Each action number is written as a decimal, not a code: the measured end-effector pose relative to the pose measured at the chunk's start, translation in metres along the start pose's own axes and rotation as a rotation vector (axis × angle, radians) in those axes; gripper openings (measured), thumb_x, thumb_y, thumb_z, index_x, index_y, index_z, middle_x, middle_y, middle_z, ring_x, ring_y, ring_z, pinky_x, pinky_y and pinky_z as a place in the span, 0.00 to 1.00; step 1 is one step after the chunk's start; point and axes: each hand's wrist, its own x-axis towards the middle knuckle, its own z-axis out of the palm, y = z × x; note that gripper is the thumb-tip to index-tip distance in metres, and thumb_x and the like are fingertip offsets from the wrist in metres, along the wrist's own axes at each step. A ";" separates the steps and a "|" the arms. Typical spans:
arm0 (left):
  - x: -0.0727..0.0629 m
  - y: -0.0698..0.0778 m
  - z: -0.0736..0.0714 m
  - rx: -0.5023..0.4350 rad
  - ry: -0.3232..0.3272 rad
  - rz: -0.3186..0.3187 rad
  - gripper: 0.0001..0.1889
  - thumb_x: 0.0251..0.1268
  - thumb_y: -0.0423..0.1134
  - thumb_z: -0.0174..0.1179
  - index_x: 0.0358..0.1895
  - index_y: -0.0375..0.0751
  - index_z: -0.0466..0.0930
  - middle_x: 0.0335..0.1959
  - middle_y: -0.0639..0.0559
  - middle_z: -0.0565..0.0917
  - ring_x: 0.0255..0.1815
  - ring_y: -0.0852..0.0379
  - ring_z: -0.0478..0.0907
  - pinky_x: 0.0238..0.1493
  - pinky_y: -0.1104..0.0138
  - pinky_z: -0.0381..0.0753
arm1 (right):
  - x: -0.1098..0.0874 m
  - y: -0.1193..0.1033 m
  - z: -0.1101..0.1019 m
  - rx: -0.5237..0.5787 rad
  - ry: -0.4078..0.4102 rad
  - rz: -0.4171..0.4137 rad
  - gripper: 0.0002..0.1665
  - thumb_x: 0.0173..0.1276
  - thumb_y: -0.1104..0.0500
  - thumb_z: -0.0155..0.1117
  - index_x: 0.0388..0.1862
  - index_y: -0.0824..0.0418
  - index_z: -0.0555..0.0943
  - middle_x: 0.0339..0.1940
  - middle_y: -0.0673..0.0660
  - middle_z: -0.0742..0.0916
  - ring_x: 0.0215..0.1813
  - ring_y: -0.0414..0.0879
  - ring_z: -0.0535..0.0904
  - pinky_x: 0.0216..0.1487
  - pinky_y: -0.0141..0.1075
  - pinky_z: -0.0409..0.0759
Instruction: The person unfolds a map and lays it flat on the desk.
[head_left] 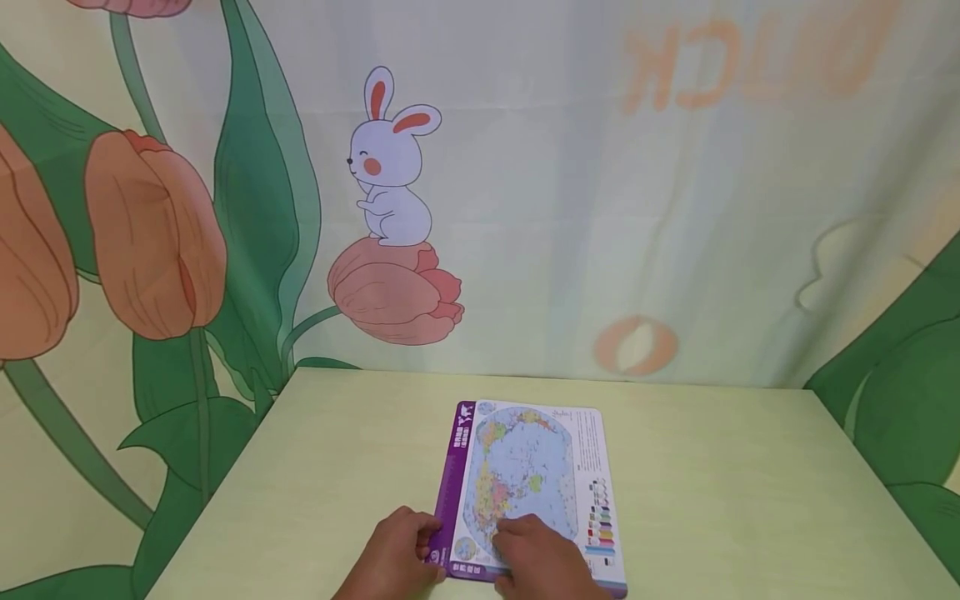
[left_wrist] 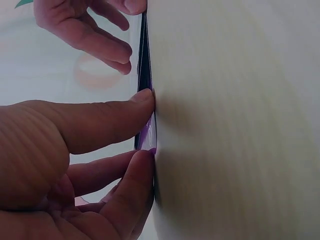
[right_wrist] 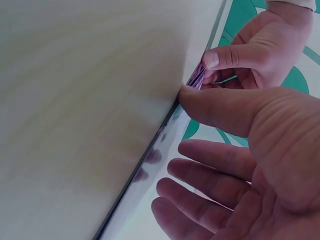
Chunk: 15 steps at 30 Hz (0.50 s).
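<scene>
A flat world map [head_left: 525,467] with a purple border lies on the table, its printed side up. At its near left corner my left hand [head_left: 397,552] pinches the edge. The left wrist view has the left thumb [left_wrist: 115,120] on the near edge and the fingertips bent in against the purple corner [left_wrist: 145,132]. Over the near part of the map is my right hand [head_left: 546,560]. From the right wrist, its thumb tip [right_wrist: 190,97] touches the near edge, while its other fingers [right_wrist: 210,175] are loosely spread above the map's surface.
The pale table [head_left: 720,492] extends to both sides of the map and behind it. A curtain [head_left: 525,192] printed with tulips and a rabbit [head_left: 393,167] hangs beyond the table's far edge.
</scene>
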 end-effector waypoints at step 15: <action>0.001 0.002 -0.001 -0.025 -0.003 -0.018 0.28 0.52 0.26 0.80 0.59 0.29 0.83 0.40 0.48 0.78 0.41 0.52 0.77 0.49 0.56 0.87 | 0.012 -0.008 0.000 -0.003 -0.044 -0.027 0.32 0.61 0.41 0.80 0.61 0.54 0.86 0.69 0.50 0.85 0.70 0.50 0.80 0.68 0.46 0.82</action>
